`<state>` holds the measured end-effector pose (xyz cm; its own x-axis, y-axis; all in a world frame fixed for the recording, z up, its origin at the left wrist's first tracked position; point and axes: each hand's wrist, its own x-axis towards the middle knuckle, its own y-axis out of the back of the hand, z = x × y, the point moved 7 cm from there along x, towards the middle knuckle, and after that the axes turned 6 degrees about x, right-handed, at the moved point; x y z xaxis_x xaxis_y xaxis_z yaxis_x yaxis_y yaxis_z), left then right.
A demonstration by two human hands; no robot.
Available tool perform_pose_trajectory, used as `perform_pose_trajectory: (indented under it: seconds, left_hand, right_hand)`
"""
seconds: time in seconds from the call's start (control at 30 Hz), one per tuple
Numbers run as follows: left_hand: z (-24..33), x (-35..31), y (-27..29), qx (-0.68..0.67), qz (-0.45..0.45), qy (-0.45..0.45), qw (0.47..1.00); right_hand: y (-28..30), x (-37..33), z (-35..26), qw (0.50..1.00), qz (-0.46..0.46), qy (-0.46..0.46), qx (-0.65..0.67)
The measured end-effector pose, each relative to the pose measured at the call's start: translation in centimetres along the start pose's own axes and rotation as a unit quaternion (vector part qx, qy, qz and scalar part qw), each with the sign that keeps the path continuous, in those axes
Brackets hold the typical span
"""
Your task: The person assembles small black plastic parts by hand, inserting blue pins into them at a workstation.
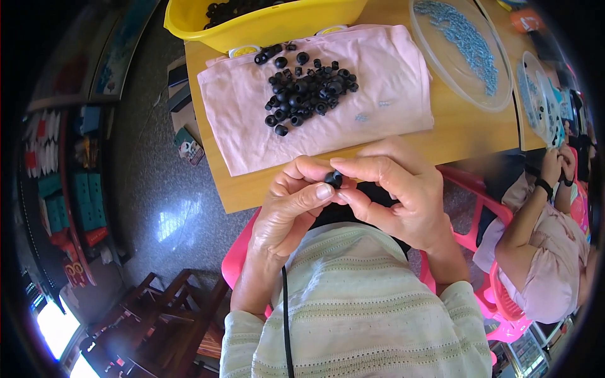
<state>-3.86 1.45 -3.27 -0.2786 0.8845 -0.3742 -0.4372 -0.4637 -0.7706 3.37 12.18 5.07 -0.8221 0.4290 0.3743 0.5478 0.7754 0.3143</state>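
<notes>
Between my two hands, just off the table's near edge, is a small round black plastic part [333, 180]. My left hand [293, 198] pinches it between thumb and fingers from the left. The thumb and forefinger of my right hand [397, 189] close on it from the right; the fingertips hide much of it. Beyond my hands, a loose heap of similar black parts [299, 101], some round with a hole, lies on a folded pink cloth [384, 75]. A few tiny pale blue bits [361, 118] rest on the cloth right of the heap.
A yellow tub [265, 28] holding more black parts stands at the table's far side. To the right, a clear round tray [435, 69] carries many small blue pieces on the wooden table [466, 129]. Another person [535, 246] sits at the right on a pink chair.
</notes>
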Motion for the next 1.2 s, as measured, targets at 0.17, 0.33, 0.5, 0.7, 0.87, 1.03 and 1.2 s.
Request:
perform_pose_trajectory:
  seconds: [0.17,0.33,0.5,0.7,0.87,1.03,1.2]
  left_hand:
    - [-0.8,0.0,-0.5,-0.031,0.009,0.030,0.999]
    - [-0.8,-0.3,-0.4,-0.003,0.039,0.026,0.999]
    - [-0.5,-0.1,-0.7,0.038,0.048,0.036,0.997]
    - [2.5,0.3,-0.8,0.215,0.093,-0.046,0.971]
    - [10.8,2.4,-4.9,0.347,0.044,-0.208,0.913]
    - [21.9,9.0,-9.7,0.534,0.044,-0.352,0.767]
    - [31.9,16.5,-10.7,0.556,0.025,-0.434,0.709]
  right_hand:
    - [0.2,-0.4,-0.2,0.998,0.014,-0.003,-0.068]
    - [0.2,-0.8,-0.9,0.990,0.019,0.079,-0.116]
    - [0.1,-1.6,-0.6,0.986,0.012,0.104,-0.132]
    - [1.9,-0.4,1.4,0.999,0.019,0.028,-0.035]
    - [3.9,-0.3,5.2,0.982,0.055,-0.079,-0.162]
    - [3.4,-0.6,5.3,0.972,0.062,-0.069,-0.215]
    - [3.0,-0.6,6.0,0.974,0.071,-0.099,-0.189]
